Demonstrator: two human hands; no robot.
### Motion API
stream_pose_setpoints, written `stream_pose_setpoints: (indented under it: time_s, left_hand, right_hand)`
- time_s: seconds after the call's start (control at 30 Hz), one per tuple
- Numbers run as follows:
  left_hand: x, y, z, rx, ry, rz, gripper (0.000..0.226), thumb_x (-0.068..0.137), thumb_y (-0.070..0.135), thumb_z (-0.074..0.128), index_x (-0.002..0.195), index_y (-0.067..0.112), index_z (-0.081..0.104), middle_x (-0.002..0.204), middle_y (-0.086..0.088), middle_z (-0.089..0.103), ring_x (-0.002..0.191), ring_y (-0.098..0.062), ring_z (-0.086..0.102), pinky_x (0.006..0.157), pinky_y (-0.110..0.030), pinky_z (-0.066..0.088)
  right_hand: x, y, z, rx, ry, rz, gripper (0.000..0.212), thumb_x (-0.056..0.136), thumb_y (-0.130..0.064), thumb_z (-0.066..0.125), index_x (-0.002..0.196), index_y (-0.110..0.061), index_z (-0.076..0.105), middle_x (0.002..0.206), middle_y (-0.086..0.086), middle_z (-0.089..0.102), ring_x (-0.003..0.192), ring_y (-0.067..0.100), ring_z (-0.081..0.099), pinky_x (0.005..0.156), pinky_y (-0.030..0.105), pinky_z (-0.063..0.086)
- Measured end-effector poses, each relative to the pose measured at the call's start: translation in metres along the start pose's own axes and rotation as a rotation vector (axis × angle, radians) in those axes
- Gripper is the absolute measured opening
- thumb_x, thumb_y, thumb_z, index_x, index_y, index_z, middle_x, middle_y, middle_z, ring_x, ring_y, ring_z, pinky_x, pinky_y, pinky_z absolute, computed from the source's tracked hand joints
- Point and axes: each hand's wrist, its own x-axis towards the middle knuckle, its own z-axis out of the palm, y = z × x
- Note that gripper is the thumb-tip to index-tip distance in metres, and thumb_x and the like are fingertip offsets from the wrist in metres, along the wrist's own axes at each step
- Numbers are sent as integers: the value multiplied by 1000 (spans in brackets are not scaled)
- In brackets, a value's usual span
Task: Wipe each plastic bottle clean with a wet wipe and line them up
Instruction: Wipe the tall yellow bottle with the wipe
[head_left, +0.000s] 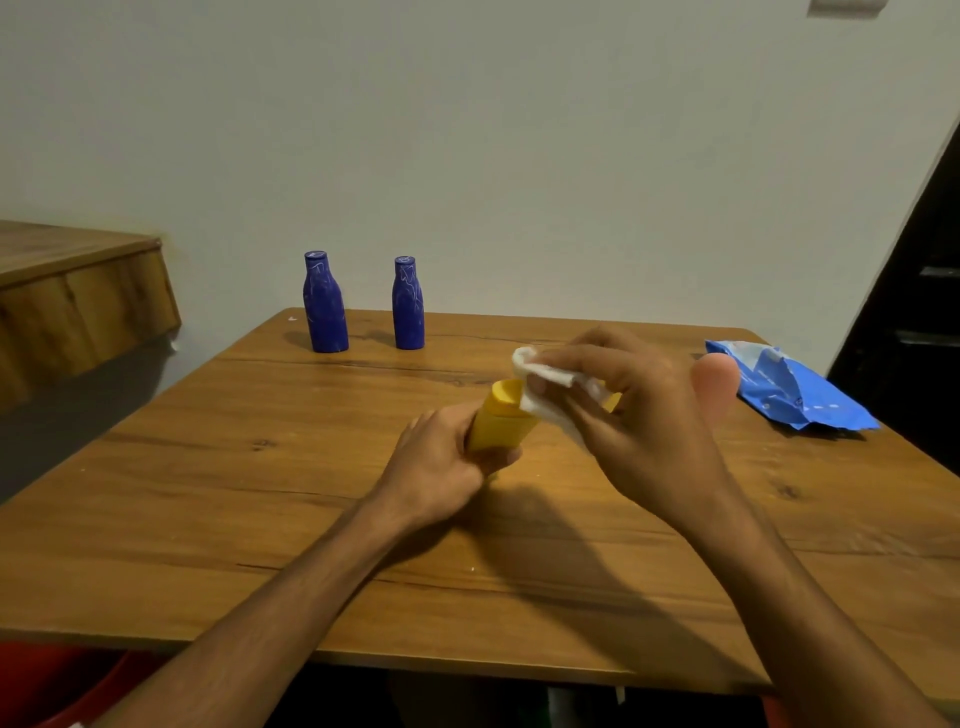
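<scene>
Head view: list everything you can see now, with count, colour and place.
blue bottles: 2, blue with pale marks, upright and apart, table's far left
yellow bottle: 1, yellow, tilted above table centre
wet wipe: 1, white, against yellow bottle's top
wipe pack: 1, blue, table's far right
table: 1, brown wood, centre
ledge: 1, brown wood, left
left hand: 1, grips yellow bottle
right hand: 1, holds wet wipe
</scene>
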Motion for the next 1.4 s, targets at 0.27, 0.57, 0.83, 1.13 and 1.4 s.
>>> stream_pose_setpoints:
  time_s: [0.27,0.57,0.83,1.13,1.4]
  left_hand:
    - [1,0,-1,86,31,34,29,87,18,71,115,25,64,106,6,68,103,-6,61,95,-48,50]
    - [4,-4,-3,-44,37,-8,33,82,25,74,112,33,62,112,7,68,108,-8,62,97,-48,51]
    - [23,-2,-9,-278,-49,-104,44,80,25,76,118,34,55,120,5,66,112,-15,63,91,-38,54]
    - [93,2,3,-82,-172,-37,47,83,18,75,125,12,57,118,-1,67,108,-15,63,86,-28,51]
    - [115,-12,27,-264,-215,-107,44,82,14,76,122,15,60,112,-2,71,104,-16,68,74,-27,54]
  right_hand:
    - [1,0,1,-50,8,64,25,83,-16,72,107,-17,72,97,-2,67,87,9,59,66,20,47]
    - [-1,14,1,-99,64,159,27,85,-19,69,112,-18,70,101,-4,67,88,7,59,68,18,46]
    - [-5,32,9,-131,-35,269,18,88,-26,65,104,-21,73,94,-8,66,82,3,57,63,23,47]
    - [-7,58,14,-181,-151,460,15,88,-26,65,98,-21,74,89,-5,72,75,8,62,62,36,55]
    - [-7,80,18,-280,-221,552,10,87,-24,66,94,-22,73,85,-5,71,72,9,61,62,34,54]
